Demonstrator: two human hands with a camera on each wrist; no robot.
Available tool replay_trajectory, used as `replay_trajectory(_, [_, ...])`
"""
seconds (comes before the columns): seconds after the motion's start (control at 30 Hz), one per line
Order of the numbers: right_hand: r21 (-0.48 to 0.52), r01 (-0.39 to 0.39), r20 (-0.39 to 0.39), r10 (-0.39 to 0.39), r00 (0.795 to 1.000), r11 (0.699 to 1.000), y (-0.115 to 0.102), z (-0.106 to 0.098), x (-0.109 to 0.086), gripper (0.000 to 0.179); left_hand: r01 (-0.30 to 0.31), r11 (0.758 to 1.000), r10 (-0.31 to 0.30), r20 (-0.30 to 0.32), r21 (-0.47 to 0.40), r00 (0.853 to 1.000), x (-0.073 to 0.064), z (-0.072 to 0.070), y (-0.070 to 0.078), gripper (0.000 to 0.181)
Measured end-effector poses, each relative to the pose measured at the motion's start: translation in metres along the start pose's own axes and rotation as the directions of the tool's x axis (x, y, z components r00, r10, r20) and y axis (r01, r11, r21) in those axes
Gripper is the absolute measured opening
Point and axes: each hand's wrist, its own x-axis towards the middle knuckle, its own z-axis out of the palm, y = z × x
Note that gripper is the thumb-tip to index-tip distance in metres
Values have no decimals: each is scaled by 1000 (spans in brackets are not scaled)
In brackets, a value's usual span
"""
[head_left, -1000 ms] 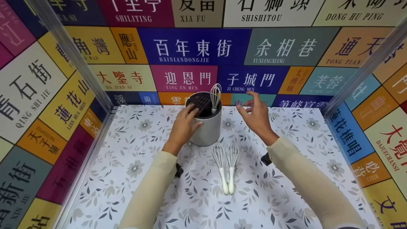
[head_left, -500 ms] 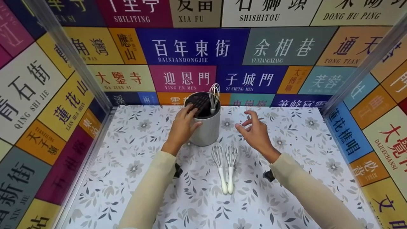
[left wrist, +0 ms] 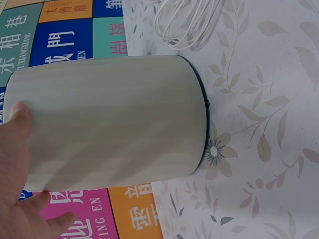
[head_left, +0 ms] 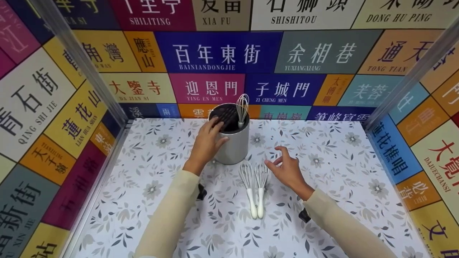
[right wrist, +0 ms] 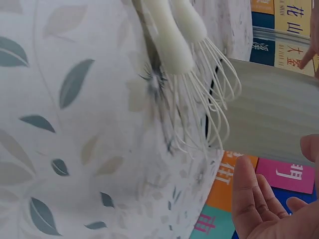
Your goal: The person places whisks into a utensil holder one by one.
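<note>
A grey cylindrical utensil holder [head_left: 233, 148] stands upright on the table, with a dark slatted insert [head_left: 227, 114] showing in its mouth. One whisk [head_left: 242, 111] stands in its right side, wires up. My left hand [head_left: 206, 141] grips the holder at its upper left, fingers over the rim; the thumb [left wrist: 20, 117] lies against the wall in the left wrist view. Two whisks with cream handles, a left whisk [head_left: 252, 202] and a right whisk [head_left: 260, 204], lie side by side before the holder. My right hand [head_left: 288, 171] hovers beside their wires, fingers parted, holding nothing.
A white flower-patterned cloth [head_left: 150, 215] covers the table. Colourful sign-printed panels [head_left: 218, 52] rise behind and on both sides, with clear corner strips [head_left: 82, 61] at the left and right. The holder stands close to the back panel.
My right hand has come down and back from beside the holder's mouth to beside the lying whisks. The left hand, the holder and the whisks have stayed in place.
</note>
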Motion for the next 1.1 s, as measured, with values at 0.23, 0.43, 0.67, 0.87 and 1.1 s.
replay_trajectory(0.23, [7,-63,74,63,995,998,9,16,-14,70,38,999,-37,32,-13,999,0,-1,2,62])
replay_trajectory(0.43, [-16,-93,101,94,990,996,13,29,-22,72,44,999,-43,40,-9,998,1,-1,1,62])
replay_trajectory(0.67, [-20,-125,159,126,979,992,13,41,-34,75,32,999,-32,28,4,999,1,0,0,61])
replay_trajectory(0.87, [-21,-144,173,145,974,989,14,50,-41,79,30,1000,-30,28,-7,999,2,1,0,61])
replay_trajectory(1.1, [0,-176,195,172,966,984,13,58,-47,84,36,999,-35,30,-10,999,2,0,0,61])
